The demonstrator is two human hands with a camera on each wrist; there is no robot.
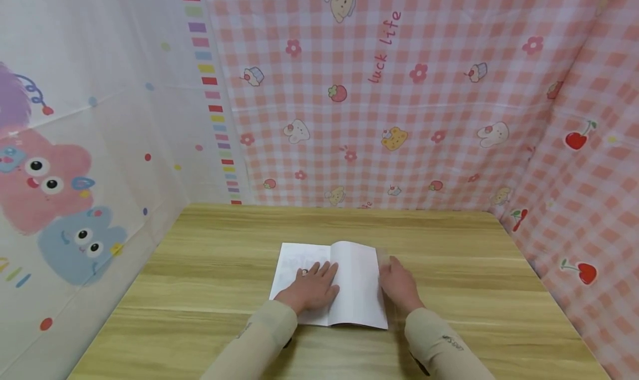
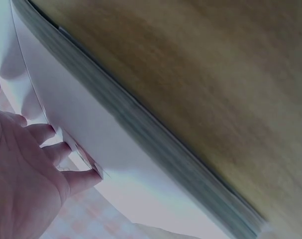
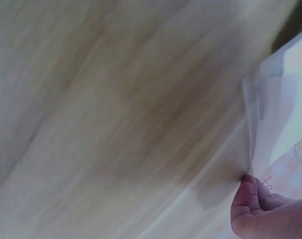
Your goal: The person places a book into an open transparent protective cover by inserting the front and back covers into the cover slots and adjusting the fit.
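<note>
A thick book (image 1: 358, 288) with white pages lies open on the wooden table. My left hand (image 1: 315, 289) rests spread across its left-hand page (image 1: 290, 258), fingertips near the spine. The left wrist view shows those fingers on the paper (image 2: 86, 104), beside the stacked page edges. Along the book's right edge, my right hand (image 1: 401, 285) pinches a clear plastic sheet (image 3: 218, 184) between thumb and fingers. This sheet stretches over the table beside the book and looks like a transparent cover flap. A faint printed picture shows on the left-hand page, partly hidden by my left hand.
The wood-grain table (image 1: 209, 258) extends around the book on every side. Behind it hangs a pink checked cloth (image 1: 379, 108). A white cartoon-print cloth (image 1: 125, 163) closes off the left, and another checked cloth (image 1: 604, 202) the right.
</note>
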